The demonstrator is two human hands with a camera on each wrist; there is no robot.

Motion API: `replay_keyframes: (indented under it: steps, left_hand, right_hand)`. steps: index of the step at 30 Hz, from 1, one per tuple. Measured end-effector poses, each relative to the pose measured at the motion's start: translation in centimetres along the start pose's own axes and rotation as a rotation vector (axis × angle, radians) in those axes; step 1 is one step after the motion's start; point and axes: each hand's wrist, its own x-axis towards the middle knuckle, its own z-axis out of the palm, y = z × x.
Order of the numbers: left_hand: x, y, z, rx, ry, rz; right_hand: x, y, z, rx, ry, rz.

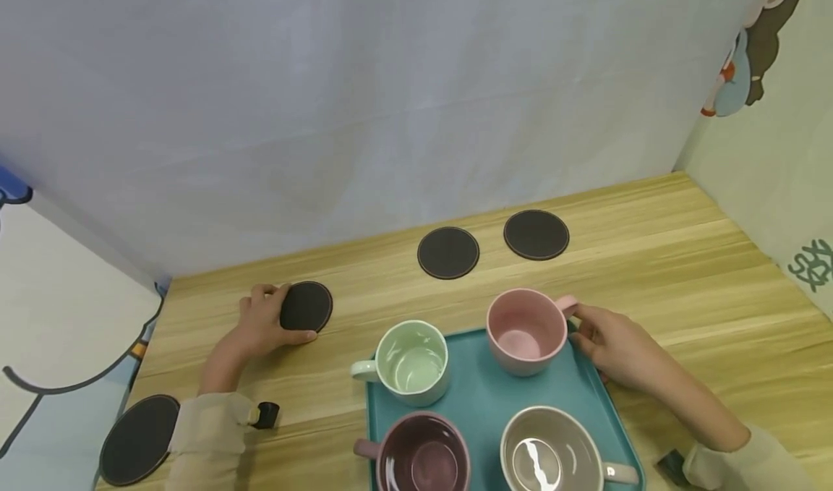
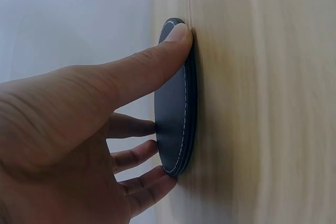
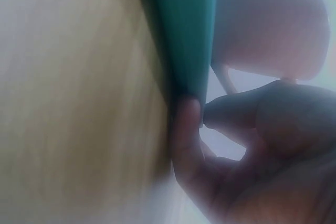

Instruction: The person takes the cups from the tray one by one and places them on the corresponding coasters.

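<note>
My left hand (image 1: 259, 323) grips a round black coaster (image 1: 307, 305) lying on the wooden table. In the left wrist view, thumb and fingers span the coaster (image 2: 170, 103), whose stitched edge looks layered. At the far right corner of a teal tray (image 1: 478, 386), my right hand (image 1: 614, 343) pinches the rim, close beside the handle of a pink mug (image 1: 526, 325). The right wrist view is hazy, with fingertips on either side of the tray's edge (image 3: 186, 35). Also on the tray are a light green mug (image 1: 413, 361), a maroon mug (image 1: 426, 451) and a grey-beige mug (image 1: 553, 447).
Two more black coasters, one (image 1: 448, 252) left of the other (image 1: 536, 235), lie near the table's back edge. Another coaster (image 1: 139, 440) is at the front left. A pale curtain-like wall (image 1: 390, 115) rises behind the table (image 1: 683, 259), with printed panels at both sides.
</note>
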Motion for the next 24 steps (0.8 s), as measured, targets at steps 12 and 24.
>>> replay_keyframes:
  steps: [12,24]
  left_hand:
    - [1.6,2.8,0.4,-0.020,0.008,0.032]
    - [2.5,4.0,0.9,-0.018,0.023,0.064]
  right_hand:
    - [0.1,0.2,0.0,-0.022,-0.001,-0.003]
    - [0.0,0.2,0.1,-0.010,0.007,-0.003]
